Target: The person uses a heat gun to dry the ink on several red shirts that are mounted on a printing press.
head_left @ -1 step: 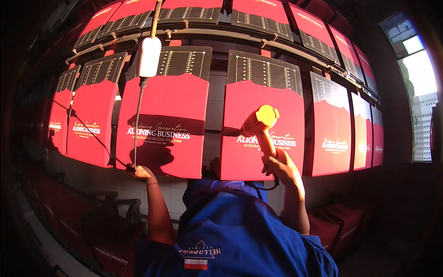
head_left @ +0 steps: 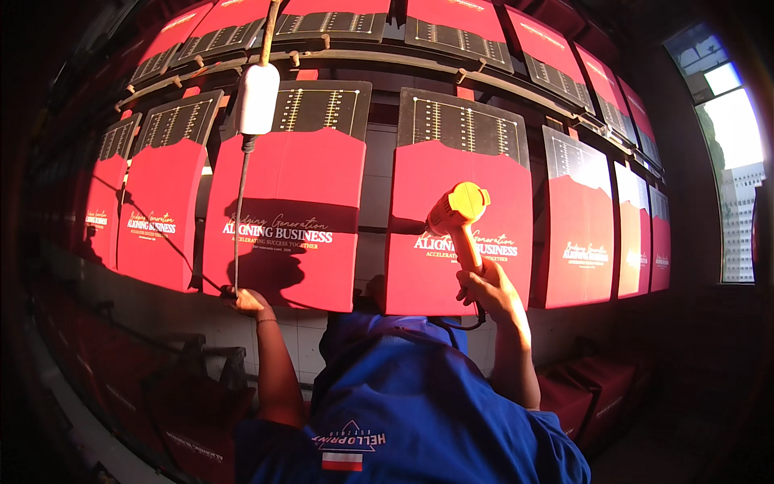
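My right hand (head_left: 493, 290) is wrapped round the handle of an orange-yellow heat gun (head_left: 461, 210). The gun is held over a red printed fabric piece (head_left: 459, 282) stretched on a dark board. Its nozzle points left, and its cord hangs below my hand. My left hand (head_left: 248, 302) is closed on a thin dark cord (head_left: 241, 210), close to the lower edge of another red fabric piece (head_left: 278, 278). That cord runs up to a white plug connector (head_left: 260, 99) hanging from a wooden stick (head_left: 269, 36).
Dark boards with red printed fabric stand in two tilted rows along a rail (head_left: 387, 66). More red boards (head_left: 601, 387) sit low behind me on both sides. A bright window (head_left: 730, 129) is at the far right. Shadows fall across the middle pieces.
The heat gun has shifted very slightly to the right. The white plug connector has swayed a little to the left. Both hands keep their holds.
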Motion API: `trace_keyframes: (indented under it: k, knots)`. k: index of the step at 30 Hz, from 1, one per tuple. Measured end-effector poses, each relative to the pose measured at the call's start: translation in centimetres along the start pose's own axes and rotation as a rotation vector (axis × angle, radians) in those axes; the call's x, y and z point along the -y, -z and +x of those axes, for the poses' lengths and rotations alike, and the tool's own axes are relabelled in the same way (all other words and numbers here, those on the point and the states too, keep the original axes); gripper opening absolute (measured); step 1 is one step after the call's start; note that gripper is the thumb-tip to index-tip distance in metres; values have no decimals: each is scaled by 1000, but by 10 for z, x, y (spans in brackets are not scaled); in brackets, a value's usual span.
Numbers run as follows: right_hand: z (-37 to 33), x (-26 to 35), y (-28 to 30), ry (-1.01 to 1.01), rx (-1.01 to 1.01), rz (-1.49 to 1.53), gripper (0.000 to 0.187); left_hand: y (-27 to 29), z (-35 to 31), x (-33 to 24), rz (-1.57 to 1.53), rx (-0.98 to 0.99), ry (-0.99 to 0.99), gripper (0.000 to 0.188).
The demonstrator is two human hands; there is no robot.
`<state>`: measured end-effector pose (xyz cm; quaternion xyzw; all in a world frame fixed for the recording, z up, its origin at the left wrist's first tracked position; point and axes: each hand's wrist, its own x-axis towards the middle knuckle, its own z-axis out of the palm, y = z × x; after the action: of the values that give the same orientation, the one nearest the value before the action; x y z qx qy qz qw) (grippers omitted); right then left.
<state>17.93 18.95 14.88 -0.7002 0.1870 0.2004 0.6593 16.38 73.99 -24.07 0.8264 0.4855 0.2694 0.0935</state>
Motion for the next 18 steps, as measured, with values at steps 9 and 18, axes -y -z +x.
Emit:
trace_keyframes:
  k: [9,18]
  knots:
    - [7,3,9,-55,-26,23,27,-21,-7,-6,189,-216,-202,16]
    - [-1,0,2,-71,23,-10,26,-7,-4,-3,169,-154,-190,22]
